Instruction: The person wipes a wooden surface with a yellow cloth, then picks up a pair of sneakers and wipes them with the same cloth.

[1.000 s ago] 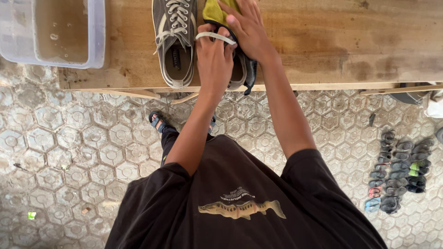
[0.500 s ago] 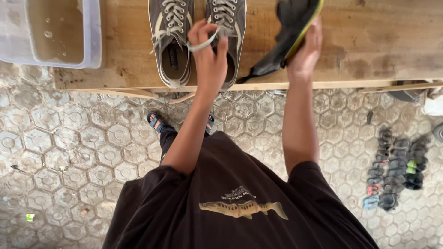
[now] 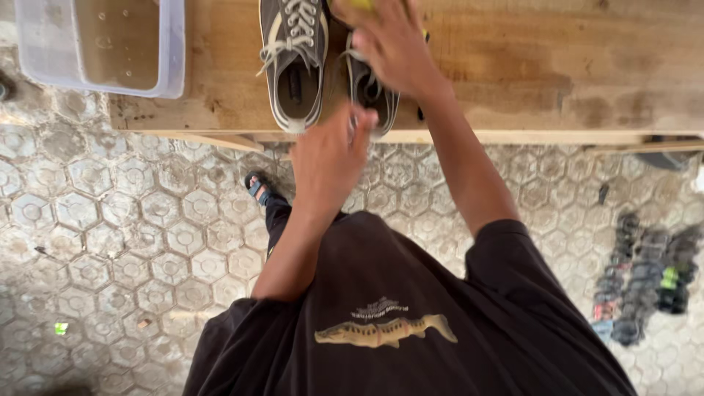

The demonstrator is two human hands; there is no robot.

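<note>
Two grey lace-up sneakers stand side by side on a wooden bench (image 3: 513, 81). The left sneaker (image 3: 293, 66) is in full view. My right hand (image 3: 392, 48) lies over the right sneaker (image 3: 370, 95) and hides most of it. A yellow-green bit (image 3: 358, 4) of a dark item shows above the fingers, and the hand seems closed on it. My left hand (image 3: 330, 158) is blurred just below the bench edge, its fingertips at the right sneaker's heel. Its grip cannot be made out.
A clear plastic tub (image 3: 172, 51) of murky water sits on the bench's left end. Below is a floor of hexagonal tiles (image 3: 110, 242). A heap of dark shoes (image 3: 645, 286) lies on the floor at the right. My sandalled foot (image 3: 257, 187) shows under the bench.
My right hand swung out to the right with the dark, yellow-edged item, then came back over the right sneaker. My left hand dropped from the sneakers' laces to the bench edge.
</note>
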